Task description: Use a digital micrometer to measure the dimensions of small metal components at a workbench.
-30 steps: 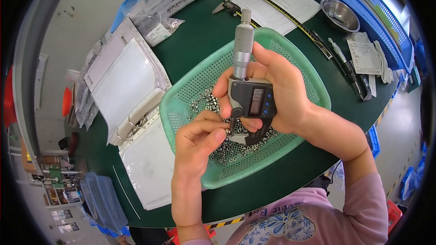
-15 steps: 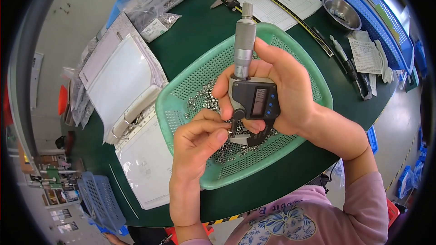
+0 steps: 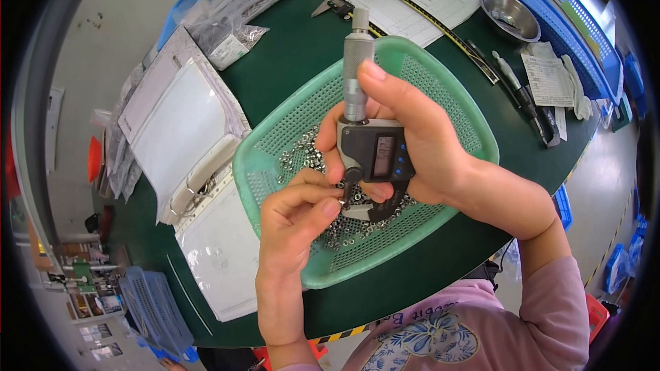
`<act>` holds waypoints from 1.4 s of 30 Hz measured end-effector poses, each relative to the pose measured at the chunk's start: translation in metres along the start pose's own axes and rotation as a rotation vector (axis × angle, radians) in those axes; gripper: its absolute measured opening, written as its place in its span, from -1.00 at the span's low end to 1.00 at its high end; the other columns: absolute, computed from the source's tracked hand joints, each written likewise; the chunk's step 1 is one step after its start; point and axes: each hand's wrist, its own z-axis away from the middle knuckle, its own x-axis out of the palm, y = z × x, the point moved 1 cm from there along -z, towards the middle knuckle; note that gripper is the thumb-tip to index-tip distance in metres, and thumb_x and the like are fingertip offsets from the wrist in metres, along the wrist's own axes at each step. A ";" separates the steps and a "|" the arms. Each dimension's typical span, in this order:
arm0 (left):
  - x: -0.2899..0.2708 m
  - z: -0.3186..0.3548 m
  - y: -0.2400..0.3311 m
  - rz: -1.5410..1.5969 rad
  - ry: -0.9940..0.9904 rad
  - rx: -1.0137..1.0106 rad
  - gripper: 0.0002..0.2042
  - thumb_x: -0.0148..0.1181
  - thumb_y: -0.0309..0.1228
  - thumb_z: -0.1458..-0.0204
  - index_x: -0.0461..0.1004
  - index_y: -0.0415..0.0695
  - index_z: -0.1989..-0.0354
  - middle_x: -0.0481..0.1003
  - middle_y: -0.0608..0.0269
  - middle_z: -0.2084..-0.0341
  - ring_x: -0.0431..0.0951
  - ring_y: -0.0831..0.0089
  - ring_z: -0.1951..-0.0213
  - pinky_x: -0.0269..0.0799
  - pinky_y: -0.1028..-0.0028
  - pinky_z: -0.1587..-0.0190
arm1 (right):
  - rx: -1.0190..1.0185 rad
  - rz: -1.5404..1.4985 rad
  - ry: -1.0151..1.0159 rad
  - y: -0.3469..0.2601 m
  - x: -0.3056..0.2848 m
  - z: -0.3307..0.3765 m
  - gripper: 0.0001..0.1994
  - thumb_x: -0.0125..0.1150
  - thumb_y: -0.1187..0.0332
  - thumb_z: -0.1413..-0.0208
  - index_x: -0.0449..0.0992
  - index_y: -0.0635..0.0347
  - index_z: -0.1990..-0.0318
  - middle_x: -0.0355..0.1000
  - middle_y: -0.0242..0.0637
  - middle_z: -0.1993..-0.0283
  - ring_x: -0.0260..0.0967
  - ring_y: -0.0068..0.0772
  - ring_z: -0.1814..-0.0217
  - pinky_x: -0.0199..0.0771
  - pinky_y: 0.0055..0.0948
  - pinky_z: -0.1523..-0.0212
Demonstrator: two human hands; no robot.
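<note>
My right hand [image 3: 430, 137] is wrapped round a digital micrometer [image 3: 378, 151], its thumb lying on the silver barrel and its display facing up. The barrel points away from me and the curved frame is at the near end. At the jaws, my left hand [image 3: 295, 220] pinches a small metal nut [image 3: 344, 202] between thumb and fingertips; the fingers cover most of it. Both hands are above a green perforated plastic basket [image 3: 316, 278]. Many small shiny metal nuts [image 3: 299, 154] lie loose in its bottom.
Left of the basket lies an open ring binder [image 3: 182, 120] with plastic sleeves. Bags of metal parts [image 3: 237, 45] lie beyond it. Calipers [image 3: 426, 10] rest on papers at the back. A metal bowl [image 3: 510, 15], another micrometer [image 3: 517, 89] and a blue basket [image 3: 567, 34] are at the right.
My right thumb has shifted on the micrometer's barrel, toward its left side. The display reading has changed. The whole view has shifted slightly; my left hand keeps its pinch at the jaws.
</note>
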 end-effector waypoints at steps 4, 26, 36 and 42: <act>-0.001 0.001 0.000 -0.009 -0.012 -0.017 -0.87 0.11 -0.64 0.15 0.47 -0.34 0.37 0.36 0.20 0.32 0.37 0.51 0.29 0.26 0.55 0.21 | 0.001 -0.002 -0.031 0.000 -0.001 -0.001 -0.37 -0.31 -0.17 -0.02 0.40 0.34 0.42 0.37 -0.17 0.59 0.15 -0.52 0.80 0.13 -0.63 0.78; 0.006 -0.014 -0.016 -1.167 0.114 0.239 -0.80 0.13 -0.62 0.39 0.39 -0.16 0.49 0.34 0.21 0.45 0.34 0.21 0.31 0.23 0.33 0.27 | -0.064 -0.035 0.019 0.000 -0.005 -0.003 -0.33 -0.46 -0.16 -0.03 0.40 0.35 0.33 0.37 -0.14 0.57 0.19 -0.49 0.75 0.19 -0.60 0.72; 0.025 -0.018 -0.024 -1.623 -0.194 0.339 -0.70 0.23 -0.47 0.36 0.41 -0.05 0.34 0.38 0.16 0.29 0.34 0.06 0.21 0.26 0.20 0.22 | 0.001 -0.090 0.021 0.002 -0.006 -0.003 -0.33 -0.41 -0.20 0.01 0.39 0.33 0.36 0.37 -0.15 0.54 0.23 -0.47 0.70 0.22 -0.59 0.67; 0.036 -0.020 -0.016 -1.670 -0.223 0.410 -0.74 0.18 -0.52 0.31 0.43 -0.06 0.33 0.40 0.15 0.34 0.37 0.12 0.25 0.29 0.27 0.27 | -0.009 -0.104 0.025 0.001 -0.005 -0.005 -0.33 -0.43 -0.19 0.00 0.39 0.34 0.36 0.37 -0.14 0.53 0.20 -0.48 0.73 0.21 -0.58 0.67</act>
